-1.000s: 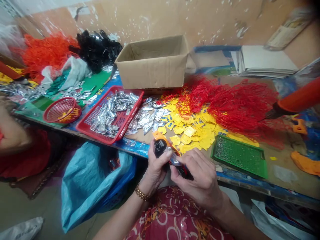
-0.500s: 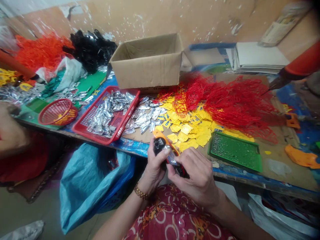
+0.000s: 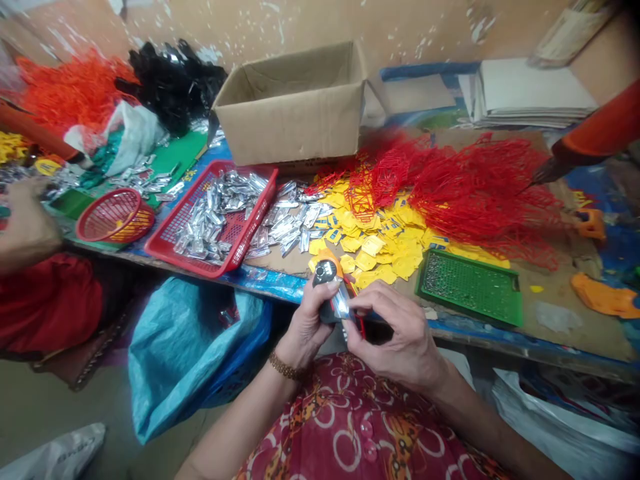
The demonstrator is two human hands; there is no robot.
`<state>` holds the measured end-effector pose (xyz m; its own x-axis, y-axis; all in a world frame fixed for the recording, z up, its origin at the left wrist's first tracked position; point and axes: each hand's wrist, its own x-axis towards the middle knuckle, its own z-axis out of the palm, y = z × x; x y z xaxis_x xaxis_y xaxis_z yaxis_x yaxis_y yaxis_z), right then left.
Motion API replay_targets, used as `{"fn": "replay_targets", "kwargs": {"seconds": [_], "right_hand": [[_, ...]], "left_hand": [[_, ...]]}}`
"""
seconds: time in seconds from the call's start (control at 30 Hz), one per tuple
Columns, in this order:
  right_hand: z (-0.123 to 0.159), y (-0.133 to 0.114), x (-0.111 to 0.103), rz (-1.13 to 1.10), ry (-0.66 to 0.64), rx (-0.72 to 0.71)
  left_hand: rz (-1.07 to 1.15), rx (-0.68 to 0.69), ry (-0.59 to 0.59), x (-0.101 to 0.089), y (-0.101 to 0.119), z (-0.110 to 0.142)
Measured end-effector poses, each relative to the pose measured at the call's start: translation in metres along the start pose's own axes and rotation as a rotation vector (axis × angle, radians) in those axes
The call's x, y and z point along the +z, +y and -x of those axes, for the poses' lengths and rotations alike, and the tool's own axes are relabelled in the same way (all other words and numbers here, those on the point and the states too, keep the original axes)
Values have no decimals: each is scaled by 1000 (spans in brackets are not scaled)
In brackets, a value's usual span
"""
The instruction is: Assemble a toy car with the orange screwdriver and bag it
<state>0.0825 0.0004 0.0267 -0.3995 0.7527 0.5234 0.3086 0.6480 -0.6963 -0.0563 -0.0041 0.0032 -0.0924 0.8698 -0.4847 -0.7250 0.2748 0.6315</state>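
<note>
My left hand [image 3: 306, 327] is closed around a black and orange tape measure [image 3: 327, 269], its thumb lying across the case. Against the case's side lies a shiny silver metal clip [image 3: 342, 305]. My right hand [image 3: 400, 333] pinches at the clip's right end between thumb and index finger, the other fingers curled. A bit of red shows beside the case, partly hidden by the fingers. Just beyond the hands are yellow flat pieces [image 3: 385, 257] and loose silver clips [image 3: 290, 223] on the table.
A red basket [image 3: 235, 263] holds more silver clips. Behind stands an open cardboard box [image 3: 290, 127]. Red plastic netting [image 3: 470, 193] and a green tray [image 3: 517, 307] of small metal parts lie right. Orange power tools [image 3: 600, 127] flank the workspace. A co-worker's hand [image 3: 25, 220] is left; a blue sack [image 3: 165, 360] is below.
My right hand's fingers have loosened from over the case to a pinch at the clip. The tape measure has turned slightly. The co-worker's hand has moved up over the table. The view has shifted slightly.
</note>
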Motion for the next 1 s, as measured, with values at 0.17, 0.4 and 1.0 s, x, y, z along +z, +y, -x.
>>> {"fn": "replay_targets", "kwargs": {"seconds": [0.17, 0.4, 1.0], "right_hand": [[2, 6, -3, 53, 65, 79], [5, 9, 4, 9, 43, 248], [8, 5, 0, 163, -54, 39]], "left_hand": [[-62, 35, -100, -1, 0, 4], [-56, -20, -239, -1, -1, 14], [-207, -120, -195, 11, 1, 24]]}}
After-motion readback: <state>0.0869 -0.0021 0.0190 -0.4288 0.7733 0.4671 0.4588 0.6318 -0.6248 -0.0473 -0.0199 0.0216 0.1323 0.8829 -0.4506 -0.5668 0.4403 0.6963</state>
